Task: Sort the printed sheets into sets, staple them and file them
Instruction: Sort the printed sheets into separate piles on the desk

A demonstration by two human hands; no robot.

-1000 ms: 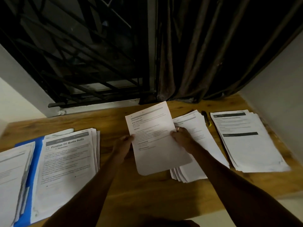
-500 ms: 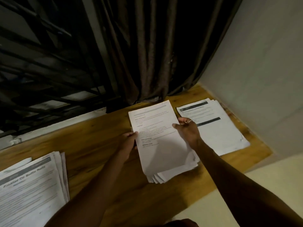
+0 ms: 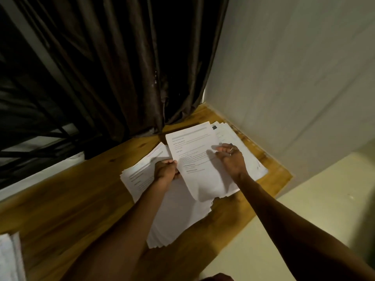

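landmark: the middle stack (image 3: 178, 216), a loosely fanned pile of printed sheets on the wooden desk (image 3: 60, 199); i give every place from it.
sheet: a single sheet (image 3: 198, 179), text on its upper half, is lifted over the far right part of the middle stack. it is tilted, and its right edge reaches over the right stack (image 3: 252, 159).
right stack: just right of the middle stack, between it and the wall (image 3: 294, 88).
third pile: a third pile (image 3: 9, 258) lies well to the near left of the middle stack, mostly out of view.
left hand: the left hand (image 3: 165, 171), above the middle stack's far half, has curled fingers and thumb pinching the sheet's left edge.
right hand: the right hand (image 3: 231, 161), right of the middle stack, lays its fingers close together across the sheet's right edge. the thumb is hidden, so i cannot tell whether it pinches or only rests.
step: i judge sorting is under way, with stapling and filing not yet done.
risk one: the light is dim, so a heading could be misread and the sheet land in the wrong set.
risk two: with only one sure pinch, the sheet may sag, slide and settle askew between the two stacks.
risk three: the left forearm crosses the middle stack, and a drag there would spread it and mix the order.
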